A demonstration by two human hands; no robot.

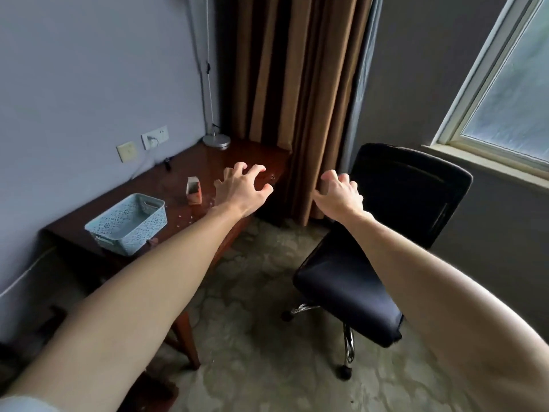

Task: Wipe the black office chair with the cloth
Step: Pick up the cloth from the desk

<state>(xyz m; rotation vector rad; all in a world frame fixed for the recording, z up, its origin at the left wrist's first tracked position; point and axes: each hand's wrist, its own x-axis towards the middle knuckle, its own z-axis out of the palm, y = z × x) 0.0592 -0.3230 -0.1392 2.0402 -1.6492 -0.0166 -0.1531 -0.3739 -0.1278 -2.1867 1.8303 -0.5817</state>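
The black office chair [395, 203] stands on the floor at the right, its mesh back toward the window and its padded seat facing me. Both my arms are stretched out in front of me. My left hand [240, 188] hovers above the wooden desk with fingers spread and curled, holding nothing. My right hand [341, 193] hangs in the air just left of the chair's back, fingers loosely curled, also holding nothing. No cloth is visible in this view.
A dark wooden desk [178, 185] stands against the left wall with a light blue basket [127, 224], a small carton [193, 190] and a lamp base [216, 140]. Brown curtains [297, 84] hang behind. A window [511, 93] is at the right.
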